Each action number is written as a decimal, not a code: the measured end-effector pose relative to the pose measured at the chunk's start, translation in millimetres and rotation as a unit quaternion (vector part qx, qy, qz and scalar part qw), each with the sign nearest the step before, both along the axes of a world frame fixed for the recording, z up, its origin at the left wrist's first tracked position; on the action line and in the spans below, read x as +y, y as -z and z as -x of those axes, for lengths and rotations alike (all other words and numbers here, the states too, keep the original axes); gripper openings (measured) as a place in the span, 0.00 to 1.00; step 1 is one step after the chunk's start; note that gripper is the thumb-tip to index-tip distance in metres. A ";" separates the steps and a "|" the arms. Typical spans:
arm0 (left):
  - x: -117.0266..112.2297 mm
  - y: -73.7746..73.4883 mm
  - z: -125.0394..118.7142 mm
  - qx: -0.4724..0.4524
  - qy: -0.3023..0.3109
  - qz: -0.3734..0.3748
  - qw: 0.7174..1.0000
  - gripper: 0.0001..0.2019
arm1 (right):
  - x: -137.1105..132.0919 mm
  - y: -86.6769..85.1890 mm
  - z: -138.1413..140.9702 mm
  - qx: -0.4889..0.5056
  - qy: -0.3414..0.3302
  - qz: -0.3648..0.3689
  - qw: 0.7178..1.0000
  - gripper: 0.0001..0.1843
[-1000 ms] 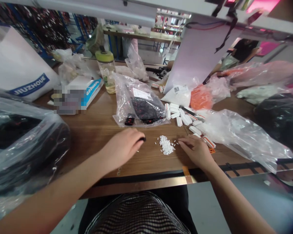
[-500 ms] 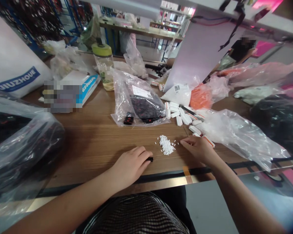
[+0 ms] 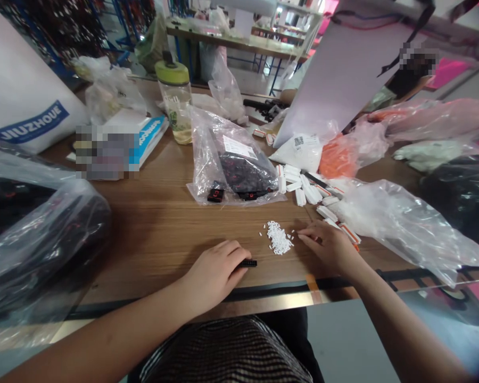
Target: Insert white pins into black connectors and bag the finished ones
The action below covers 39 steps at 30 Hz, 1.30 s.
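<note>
My left hand (image 3: 215, 268) rests on the wooden tabletop, its fingers closed around a small black plastic connector (image 3: 250, 263). One end of the connector sticks out past the fingertips, and its upper face shows a row of tiny slots. To the right lies a loose heap of tiny white plastic pegs (image 3: 279, 238). Beside the heap's right edge my right hand (image 3: 329, 244) is held low, thumb and fingers drawn together in a pinch; whatever is between them is too small to make out. Close behind that hand are white strips with orange edges (image 3: 328, 214).
A clear bag of black parts (image 3: 243, 170) lies beyond the heap. Left of it stand a green-lidded bottle (image 3: 173, 101) and a large plastic bag (image 3: 43, 239). An empty-looking clear bag (image 3: 407, 223) spreads on the right. The table's dark front edge (image 3: 279, 289) runs close to my body.
The view has shifted slightly, so the table's things appear further right. More of the black connector shows beyond my left fingers, its slotted face now visible. My right hand stays beside the pegs.
</note>
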<state>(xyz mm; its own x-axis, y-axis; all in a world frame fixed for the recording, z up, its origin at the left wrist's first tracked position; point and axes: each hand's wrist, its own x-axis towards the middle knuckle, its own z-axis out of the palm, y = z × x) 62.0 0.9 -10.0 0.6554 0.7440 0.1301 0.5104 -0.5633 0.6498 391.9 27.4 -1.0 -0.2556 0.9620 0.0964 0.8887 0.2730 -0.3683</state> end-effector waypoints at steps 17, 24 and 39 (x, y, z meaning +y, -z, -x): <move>-4.7 -3.0 -5.1 -0.029 -0.068 0.024 0.997 0.05 | -55.7 -14.3 125.6 0.153 -0.083 -0.004 0.985 0.05; -5.4 0.6 -4.9 -0.014 -0.072 0.030 0.997 0.04 | -53.6 -18.1 130.5 0.092 -0.099 -0.040 0.990 0.07; -4.7 -2.2 -5.1 -0.011 -0.086 0.040 0.995 0.03 | -45.4 -14.9 101.6 0.008 -0.018 -0.140 0.990 0.10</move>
